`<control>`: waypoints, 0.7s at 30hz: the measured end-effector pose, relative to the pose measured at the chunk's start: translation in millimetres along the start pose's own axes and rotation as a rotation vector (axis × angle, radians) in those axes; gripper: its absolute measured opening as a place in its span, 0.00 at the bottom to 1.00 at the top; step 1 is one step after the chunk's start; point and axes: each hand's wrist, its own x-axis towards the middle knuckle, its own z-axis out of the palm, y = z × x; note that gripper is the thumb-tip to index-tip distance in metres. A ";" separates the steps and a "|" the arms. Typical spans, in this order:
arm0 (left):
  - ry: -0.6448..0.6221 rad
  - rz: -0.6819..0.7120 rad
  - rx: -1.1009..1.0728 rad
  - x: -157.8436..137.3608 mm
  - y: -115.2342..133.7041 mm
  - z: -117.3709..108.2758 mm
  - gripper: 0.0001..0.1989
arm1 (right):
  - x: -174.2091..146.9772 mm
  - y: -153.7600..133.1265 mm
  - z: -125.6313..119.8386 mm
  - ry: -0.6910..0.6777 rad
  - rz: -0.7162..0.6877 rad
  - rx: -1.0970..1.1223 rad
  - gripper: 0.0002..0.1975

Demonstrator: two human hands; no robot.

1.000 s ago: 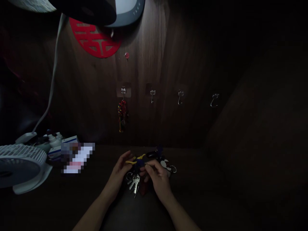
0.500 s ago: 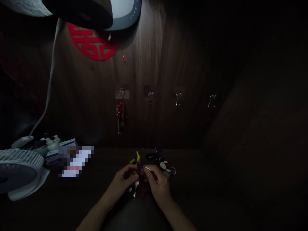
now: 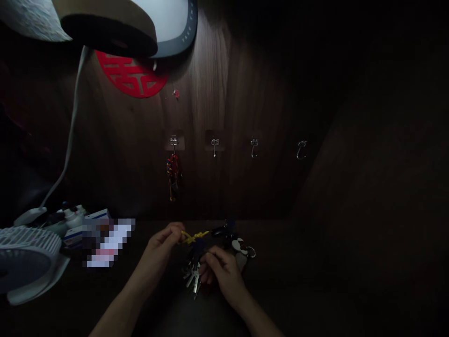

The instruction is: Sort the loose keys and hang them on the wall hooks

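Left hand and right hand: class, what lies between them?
In the head view, a yellow cord, a dark blue piece and some silvery keys lie between the left hand and the right hand.

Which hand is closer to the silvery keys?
Right. The right hand is just beside the keys; the left hand is farther off, up and left of them, holding yellow cord.

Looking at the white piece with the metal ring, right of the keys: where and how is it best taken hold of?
Probably by the metal ring, pinched from the right. The open loop sticks out past the white piece on that side, while the right grip takes up room on the lower left.
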 end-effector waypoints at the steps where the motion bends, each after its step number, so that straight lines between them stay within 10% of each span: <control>1: -0.006 -0.017 -0.061 1.5 2.4 0.2 0.11 | -0.1 0.8 1.0 -0.050 0.041 0.055 0.20; 11: -0.165 -0.025 -0.090 10.9 36.8 14.0 0.17 | -0.1 0.7 -2.8 -0.251 0.145 0.399 0.20; 21: 0.035 0.235 0.167 54.4 76.6 0.5 0.17 | -0.3 -2.5 -1.5 -0.235 0.146 0.354 0.20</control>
